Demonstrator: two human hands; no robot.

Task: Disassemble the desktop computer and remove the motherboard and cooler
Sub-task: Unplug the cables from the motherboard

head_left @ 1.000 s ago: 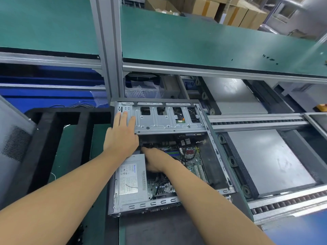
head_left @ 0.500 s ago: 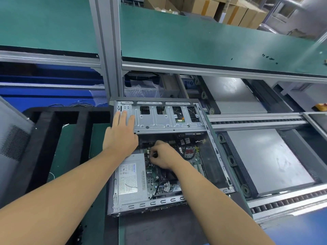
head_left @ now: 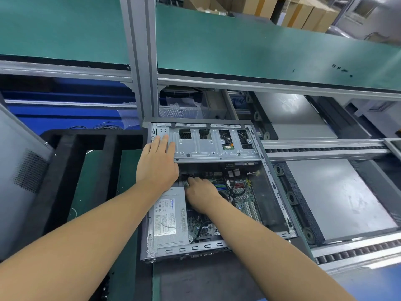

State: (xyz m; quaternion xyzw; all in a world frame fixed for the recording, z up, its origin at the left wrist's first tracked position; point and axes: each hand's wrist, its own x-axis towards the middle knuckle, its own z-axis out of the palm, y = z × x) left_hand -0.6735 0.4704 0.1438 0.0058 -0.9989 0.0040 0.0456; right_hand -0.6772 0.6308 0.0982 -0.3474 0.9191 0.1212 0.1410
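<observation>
An open desktop computer case point(head_left: 275, 187) lies flat in front of me. Its metal drive cage point(head_left: 208, 148) spans the far end. The green motherboard point(head_left: 243, 194) shows inside, with black cables across it. A grey power supply point(head_left: 169, 218) fills the near left corner. My left hand point(head_left: 157, 166) rests flat on the left end of the drive cage, fingers straight. My right hand point(head_left: 201, 194) reaches into the case beside the power supply, fingers curled down onto the board's left part; what they hold is hidden. No cooler is visible.
A black foam frame point(head_left: 65, 170) lies left of the case. A grey perforated side panel point(head_left: 19, 170) stands at the far left. Conveyor rails with grey pallets point(head_left: 338, 196) run on the right. A green shelf point(head_left: 260, 51) hangs overhead, with cardboard boxes point(head_left: 303, 14) behind.
My right hand moved up the board from beside the power supply toward the far left corner under the drive cage. My left hand stayed on the cage.
</observation>
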